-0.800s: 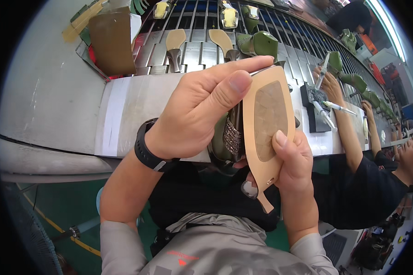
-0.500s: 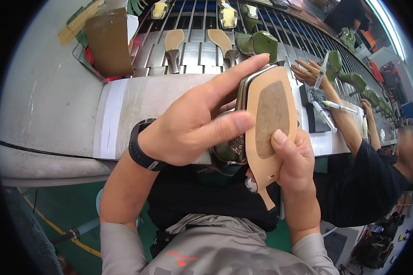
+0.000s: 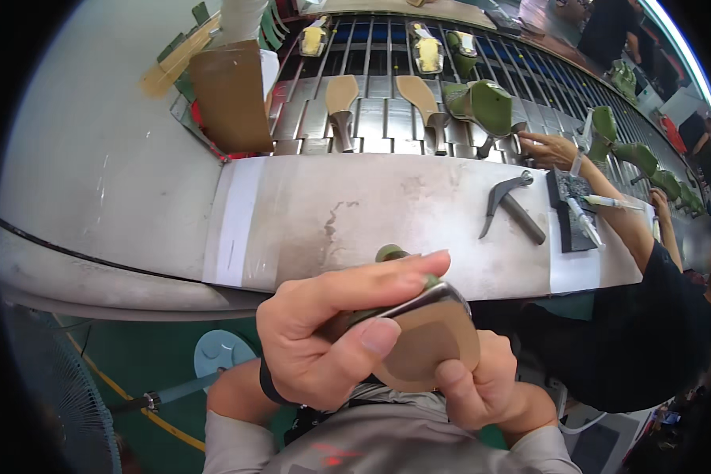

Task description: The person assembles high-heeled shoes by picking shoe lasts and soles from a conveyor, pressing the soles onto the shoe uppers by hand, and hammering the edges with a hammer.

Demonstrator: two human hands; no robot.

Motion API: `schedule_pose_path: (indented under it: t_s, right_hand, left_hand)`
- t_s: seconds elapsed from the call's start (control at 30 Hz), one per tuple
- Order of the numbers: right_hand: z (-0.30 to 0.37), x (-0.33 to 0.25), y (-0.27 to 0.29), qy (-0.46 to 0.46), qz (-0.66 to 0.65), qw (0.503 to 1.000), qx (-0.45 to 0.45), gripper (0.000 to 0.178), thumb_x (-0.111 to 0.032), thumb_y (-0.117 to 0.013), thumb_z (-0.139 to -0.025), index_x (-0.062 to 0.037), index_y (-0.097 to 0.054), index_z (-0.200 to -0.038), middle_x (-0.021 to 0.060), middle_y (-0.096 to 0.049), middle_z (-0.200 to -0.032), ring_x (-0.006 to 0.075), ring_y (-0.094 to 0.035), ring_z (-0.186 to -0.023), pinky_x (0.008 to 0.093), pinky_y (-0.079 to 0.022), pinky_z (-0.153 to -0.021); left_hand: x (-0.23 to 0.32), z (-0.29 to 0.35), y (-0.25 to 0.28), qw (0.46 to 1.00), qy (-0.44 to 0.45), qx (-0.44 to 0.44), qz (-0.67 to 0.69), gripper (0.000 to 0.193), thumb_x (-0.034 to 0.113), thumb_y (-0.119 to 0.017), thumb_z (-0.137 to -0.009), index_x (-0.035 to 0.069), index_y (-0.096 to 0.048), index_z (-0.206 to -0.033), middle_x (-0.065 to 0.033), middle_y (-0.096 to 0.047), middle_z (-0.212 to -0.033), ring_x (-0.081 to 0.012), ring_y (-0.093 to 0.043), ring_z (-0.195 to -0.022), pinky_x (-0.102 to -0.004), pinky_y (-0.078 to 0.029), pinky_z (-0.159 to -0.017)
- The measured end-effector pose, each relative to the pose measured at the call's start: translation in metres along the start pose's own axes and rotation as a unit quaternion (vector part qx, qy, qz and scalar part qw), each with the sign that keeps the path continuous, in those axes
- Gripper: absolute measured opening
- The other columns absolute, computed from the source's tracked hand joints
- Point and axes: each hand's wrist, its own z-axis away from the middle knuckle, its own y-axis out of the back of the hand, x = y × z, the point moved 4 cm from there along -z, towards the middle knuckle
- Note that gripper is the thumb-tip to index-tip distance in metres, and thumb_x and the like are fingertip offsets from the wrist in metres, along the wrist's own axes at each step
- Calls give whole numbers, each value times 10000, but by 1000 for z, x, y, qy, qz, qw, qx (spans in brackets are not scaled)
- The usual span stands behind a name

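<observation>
I hold a green shoe [image 3: 390, 253] close to my body, with a tan outsole [image 3: 428, 349] against its bottom. My left hand [image 3: 332, 332] is closed on the shoe, its fingers over the far side and its thumb beside the outsole's edge. On the other side my right hand [image 3: 482, 383] grips the outsole, thumb pressed on its face. Most of the shoe is hidden behind my left fingers and the outsole. Beyond my hands, a hammer-like tool [image 3: 517, 209] with a dark handle lies on the pale bench [image 3: 347, 213].
Heeled tan soles [image 3: 342, 96] and green shoes [image 3: 486, 107] stand on the slatted metal conveyor [image 3: 371, 47]. Syringe-like tubes [image 3: 583, 221] rest on a dark block [image 3: 565, 189]. At the right, a co-worker's hand [image 3: 549, 150] reaches the conveyor. A brown board [image 3: 229, 95] stands left.
Both hands have come down toward my body with the shoe, whose sole is now tilted. The tool on the bench has come into view. The co-worker's hand is now beside a green shoe.
</observation>
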Motion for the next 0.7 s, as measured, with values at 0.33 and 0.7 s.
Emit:
schedule_pose_path:
  t_s: [0.33, 0.7]
  right_hand:
    - [-20, -2, -32, 55, 32, 997, -52, 121, -101, -770, -937, 5, -717, -959, 106, -617, -679, 308, -604, -547, 402, -502, -534]
    - [-35, 4, -32, 64, 25, 998, -8, 198, -87, -780, -936, -21, -640, -811, 99, -590, -625, 278, -594, -493, 378, -463, -453]
  left_hand:
    - [27, 10, 17, 985, 72, 98, -119, 281, 174, -730, -984, 35, -502, -1070, -231, -730, -1032, -307, -746, -1029, -529, -593, -1041]
    - [29, 0, 38, 951, -23, 117, -287, 273, 18, -796, -879, 9, -601, -1070, -120, -709, -992, -192, -714, -937, -385, -579, -959]
